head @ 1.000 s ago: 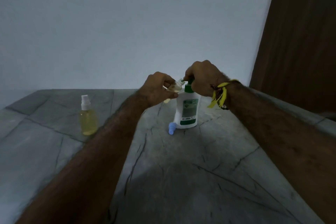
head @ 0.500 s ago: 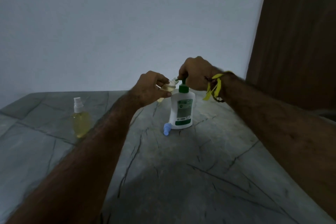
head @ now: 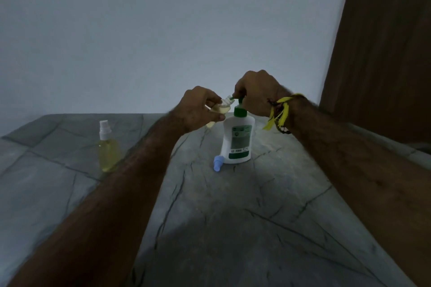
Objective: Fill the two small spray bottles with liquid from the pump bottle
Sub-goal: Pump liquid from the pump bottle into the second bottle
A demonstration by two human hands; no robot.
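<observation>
Right hand (head: 257, 94) risen with pump head, gripping it; left hand (head: 200, 109) grips open spray bottle (head: 219, 110), seemingly part-filled yellow; capped bottle (head: 107, 147) full on bench (head: 233, 216).

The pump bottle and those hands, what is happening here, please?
A person is filling a small spray bottle. The left hand holds it tilted, its open mouth at the spout of the white pump bottle, while the right hand grips the green pump head. A second spray bottle, capped and holding yellow liquid, stands apart on the stone table. A blue cap lies by the pump bottle's base.
</observation>
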